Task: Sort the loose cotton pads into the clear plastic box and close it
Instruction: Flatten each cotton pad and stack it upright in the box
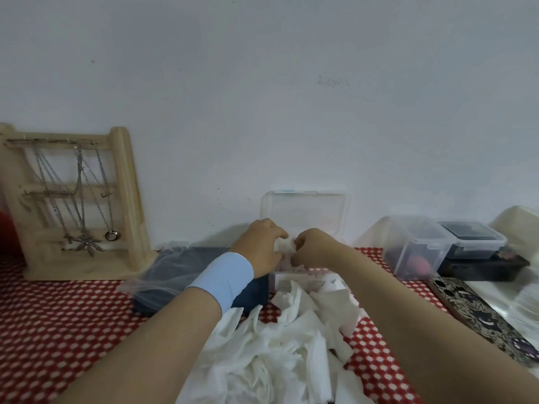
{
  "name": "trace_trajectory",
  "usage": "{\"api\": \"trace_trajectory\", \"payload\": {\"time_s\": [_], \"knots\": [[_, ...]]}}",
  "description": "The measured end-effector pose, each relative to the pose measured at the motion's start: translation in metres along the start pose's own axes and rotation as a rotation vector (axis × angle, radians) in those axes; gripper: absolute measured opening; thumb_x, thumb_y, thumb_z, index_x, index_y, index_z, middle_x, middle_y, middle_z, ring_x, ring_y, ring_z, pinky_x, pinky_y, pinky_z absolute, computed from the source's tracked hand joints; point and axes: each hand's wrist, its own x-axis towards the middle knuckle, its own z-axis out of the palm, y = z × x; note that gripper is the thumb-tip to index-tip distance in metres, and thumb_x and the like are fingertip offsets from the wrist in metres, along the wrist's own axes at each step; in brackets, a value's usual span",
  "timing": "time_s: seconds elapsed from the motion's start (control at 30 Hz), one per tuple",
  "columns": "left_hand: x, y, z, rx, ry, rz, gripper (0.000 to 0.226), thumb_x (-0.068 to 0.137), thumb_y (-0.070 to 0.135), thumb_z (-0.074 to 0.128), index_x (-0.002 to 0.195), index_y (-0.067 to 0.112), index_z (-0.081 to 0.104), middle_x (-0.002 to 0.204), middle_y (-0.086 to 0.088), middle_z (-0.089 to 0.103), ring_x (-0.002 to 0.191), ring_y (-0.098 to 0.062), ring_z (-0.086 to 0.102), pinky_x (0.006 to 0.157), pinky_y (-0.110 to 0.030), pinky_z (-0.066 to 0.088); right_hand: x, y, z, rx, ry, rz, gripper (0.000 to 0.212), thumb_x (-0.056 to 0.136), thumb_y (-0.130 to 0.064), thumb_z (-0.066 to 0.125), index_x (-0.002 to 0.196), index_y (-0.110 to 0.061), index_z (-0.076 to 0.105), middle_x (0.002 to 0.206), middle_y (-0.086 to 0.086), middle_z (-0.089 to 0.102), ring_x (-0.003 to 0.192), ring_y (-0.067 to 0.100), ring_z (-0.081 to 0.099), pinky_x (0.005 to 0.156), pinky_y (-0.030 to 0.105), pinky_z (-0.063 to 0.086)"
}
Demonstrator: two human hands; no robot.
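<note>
The clear plastic box [287, 280] stands open against the wall, its lid [306, 212] tipped up behind it. Over the box, my left hand [261, 247] and my right hand [313, 247] meet and both pinch one white cotton pad [284, 245] between their fingertips. A large heap of loose white cotton pads [287, 342] lies on the red dotted cloth in front of the box, between my forearms. The box's inside is mostly hidden by my hands.
A dark blue box [186, 272] under sheer netting sits left of the clear box. A wooden necklace stand [75, 202] is at far left. Lidded plastic containers [417, 246] and a patterned phone case [484, 316] lie at right.
</note>
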Motion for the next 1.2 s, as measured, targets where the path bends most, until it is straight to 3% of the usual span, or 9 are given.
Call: {"api": "trace_trajectory", "payload": {"time_s": [0.1,0.2,0.43,0.6,0.7,0.9,0.97,1.07,1.2], "knots": [[0.001,0.004,0.001,0.014,-0.043,0.007,0.046,0.096,0.024,0.060,0.142,0.021,0.054,0.143,-0.002,0.046,0.135,-0.022,0.040,0.111,-0.033,0.035,0.000,0.004,-0.008,0.039,0.046,0.027,0.014,0.085,-0.004,0.053,0.072,-0.007,0.060,0.072,0.009,0.059,0.066,0.024,0.056,0.065,0.030,0.046],[0.000,0.007,0.002,0.046,-0.098,-0.003,0.047,0.098,0.025,0.057,0.145,0.020,0.051,0.144,-0.004,0.046,0.135,-0.023,0.041,0.112,-0.035,0.035,-0.001,0.006,-0.005,0.043,0.060,0.002,0.030,0.091,0.001,0.045,0.107,0.002,0.070,0.095,0.017,0.071,0.083,0.029,0.065,0.081,0.038,0.057],[-0.016,0.026,-0.018,-0.047,0.011,-0.011,0.038,0.100,0.030,0.056,0.137,0.023,0.056,0.136,0.002,0.053,0.124,-0.016,0.049,0.105,-0.031,0.040,-0.025,0.028,-0.025,0.072,0.137,-0.078,0.042,0.092,-0.004,0.050,0.128,-0.019,0.065,0.126,0.002,0.067,0.105,0.017,0.064,0.086,0.024,0.048],[-0.047,0.050,-0.026,-0.247,-0.016,-0.033,0.018,0.098,0.031,0.059,0.112,0.026,0.069,0.105,0.014,0.063,0.092,-0.005,0.060,0.082,-0.018,0.049,-0.080,0.042,-0.047,0.047,0.193,-0.118,0.016,0.092,-0.022,0.061,0.099,-0.020,0.076,0.091,-0.007,0.072,0.076,0.008,0.063,0.075,0.027,0.054],[-0.068,0.057,-0.023,-0.288,-0.127,-0.055,0.016,0.098,0.033,0.061,0.111,0.028,0.069,0.103,0.016,0.062,0.087,0.005,0.057,0.067,-0.006,0.039,-0.104,0.046,-0.037,-0.129,0.050,-0.034,0.027,0.082,-0.044,0.076,0.095,-0.020,0.077,0.089,-0.005,0.075,0.078,0.010,0.069,0.083,0.032,0.060],[-0.094,0.050,-0.016,-0.427,-0.129,-0.153,0.026,0.097,0.039,0.061,0.121,0.033,0.066,0.113,0.017,0.063,0.100,-0.010,0.067,0.080,-0.016,0.053,-0.112,0.039,-0.026,-0.223,0.021,-0.090,0.022,0.089,-0.025,0.072,0.110,-0.021,0.074,0.095,-0.006,0.070,0.084,0.011,0.064,0.076,0.025,0.054],[-0.094,0.047,-0.014,-0.492,-0.047,-0.151,0.026,0.096,0.039,0.063,0.121,0.033,0.066,0.114,0.016,0.066,0.104,-0.003,0.063,0.090,-0.019,0.050,-0.112,0.036,-0.034,-0.146,0.075,-0.131,0.018,0.090,-0.025,0.069,0.107,-0.020,0.073,0.090,-0.007,0.067,0.080,0.010,0.061,0.067,0.022,0.047],[-0.091,0.048,-0.014,-0.628,0.021,-0.152,0.029,0.095,0.039,0.064,0.124,0.033,0.063,0.120,0.017,0.064,0.106,0.004,0.060,0.080,-0.009,0.045,-0.115,0.033,-0.044,0.074,0.117,-0.213,0.013,0.092,-0.027,0.068,0.103,-0.022,0.072,0.095,-0.006,0.071,0.087,0.010,0.064,0.075,0.025,0.050],[-0.085,0.052,-0.015,-0.735,-0.028,-0.130,0.045,0.086,0.046,0.073,0.128,0.036,0.061,0.119,0.012,0.069,0.106,-0.004,0.066,0.086,-0.019,0.053,-0.117,0.032,-0.043,0.321,-0.031,-0.347,0.010,0.094,-0.020,0.068,0.101,-0.020,0.074,0.081,-0.004,0.075,0.066,0.002,0.064,0.062,0.019,0.048]]}}
